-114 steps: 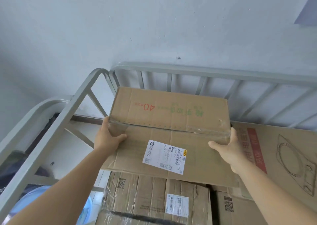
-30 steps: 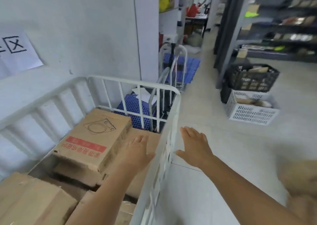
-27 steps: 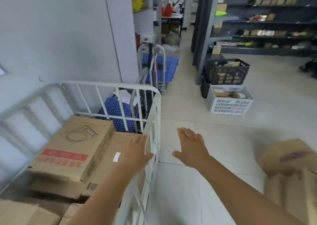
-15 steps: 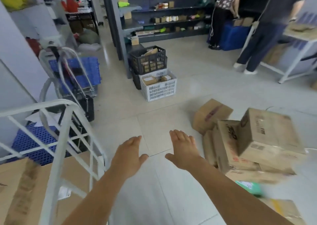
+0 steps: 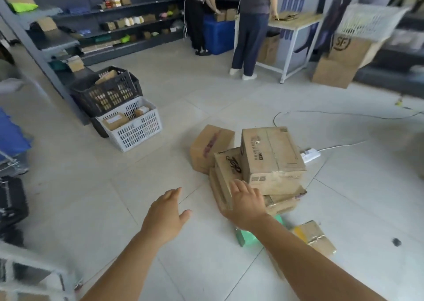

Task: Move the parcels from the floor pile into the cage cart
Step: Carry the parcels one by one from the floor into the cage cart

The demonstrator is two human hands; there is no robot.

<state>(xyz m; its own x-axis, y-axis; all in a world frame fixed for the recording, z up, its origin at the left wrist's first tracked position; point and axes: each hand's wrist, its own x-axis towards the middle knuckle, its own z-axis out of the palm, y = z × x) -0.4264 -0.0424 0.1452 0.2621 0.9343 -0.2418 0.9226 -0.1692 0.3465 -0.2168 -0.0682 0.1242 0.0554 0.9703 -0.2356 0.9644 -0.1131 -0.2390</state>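
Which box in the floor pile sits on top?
The large box, resting highest on the stack; the smaller box behind stands on the floor, apart.

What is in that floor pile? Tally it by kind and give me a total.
Cardboard boxes: 5
Green bag parcel: 1
Tape-wrapped brown parcel: 1
Total: 7 in view; the forearm may hide more.
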